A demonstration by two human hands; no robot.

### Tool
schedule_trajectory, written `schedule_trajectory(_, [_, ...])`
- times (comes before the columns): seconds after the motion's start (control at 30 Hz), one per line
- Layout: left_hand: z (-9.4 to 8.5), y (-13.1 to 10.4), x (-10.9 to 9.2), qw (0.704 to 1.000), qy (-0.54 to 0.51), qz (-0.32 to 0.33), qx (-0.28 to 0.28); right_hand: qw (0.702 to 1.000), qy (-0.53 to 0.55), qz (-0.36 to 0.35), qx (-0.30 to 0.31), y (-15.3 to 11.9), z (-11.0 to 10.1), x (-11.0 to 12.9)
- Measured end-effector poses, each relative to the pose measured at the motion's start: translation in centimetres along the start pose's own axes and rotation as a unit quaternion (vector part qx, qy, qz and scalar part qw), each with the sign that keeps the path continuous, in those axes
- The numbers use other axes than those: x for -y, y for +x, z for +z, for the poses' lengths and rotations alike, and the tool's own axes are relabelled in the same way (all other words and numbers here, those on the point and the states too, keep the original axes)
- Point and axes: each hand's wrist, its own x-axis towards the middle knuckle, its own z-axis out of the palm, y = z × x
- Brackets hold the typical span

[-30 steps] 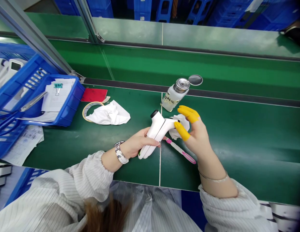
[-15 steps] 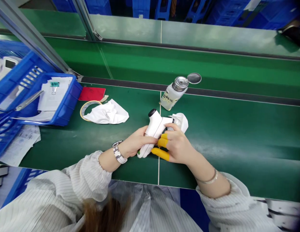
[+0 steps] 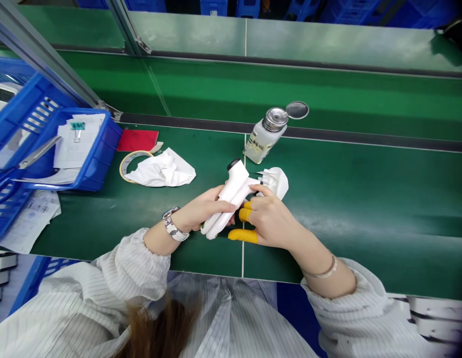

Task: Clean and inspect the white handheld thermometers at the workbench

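Green bench [image 3: 365,199], white thermometer [image 3: 231,191] slanting up-right, both hands gripping.

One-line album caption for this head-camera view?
Both hands, left and right, hold a white handheld device over a green bench.

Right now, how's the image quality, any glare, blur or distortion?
Head view: hands and white handheld device are sharp; wide-angle bending curves the conveyor belt edges; soft glare lies on the green mat; corners are darker and blurrier.

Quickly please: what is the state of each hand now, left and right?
Left hand: closed around the white handheld device.
Right hand: closed, with its yellow-capped fingers against the same device.
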Motion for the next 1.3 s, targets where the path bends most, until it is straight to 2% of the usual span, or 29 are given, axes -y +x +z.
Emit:
schedule_trajectory(0.1, [-0.3, -0.2, -0.5, 1.0, -0.017, -0.017, 0.013, 1.0, -0.003, 0.004, -0.002, 0.0, 0.0, 0.0])
schedule_trajectory(0.33, [-0.5, -0.3, -0.7, 1.0, -0.022, -0.004, 0.016, 1.0, -0.012, 0.015, 0.012, -0.1, 0.1, 0.1])
schedule_trajectory(0.57, [-0.5, -0.2, -0.7, 1.0, -0.013, -0.019, 0.001, 1.0, -0.026, 0.006, 0.011, 0.1, 0.3, 0.4])
schedule_trajectory(1.0, [-0.8, 0.1, -0.4, 1.0, 0.01, 0.002, 0.011, 1.0, 0.0, -0.004, -0.002, 0.2, 0.4, 0.9])
schedule_trajectory(1.07, [-0.8, 0.1, -0.4, 1.0, 0.013, 0.008, 0.012, 0.999, 0.029, -0.014, -0.027, 0.1, 0.4, 0.9])
schedule_trajectory(1.17, [-0.7, 0.1, -0.4, 1.0, -0.01, 0.014, 0.01, 0.987, 0.11, -0.029, -0.109, -0.1, 0.5, 0.9])
schedule_trajectory(1.23, [-0.8, 0.1, -0.4, 0.999, -0.035, 0.016, 0.003, 0.973, 0.166, -0.009, -0.158, -0.2, 0.8, 0.8])
schedule_trajectory(1.3, [-0.9, 0.1, -0.4, 0.998, -0.057, 0.023, -0.003, 0.962, 0.205, 0.042, -0.176, -0.2, 1.1, 0.7])
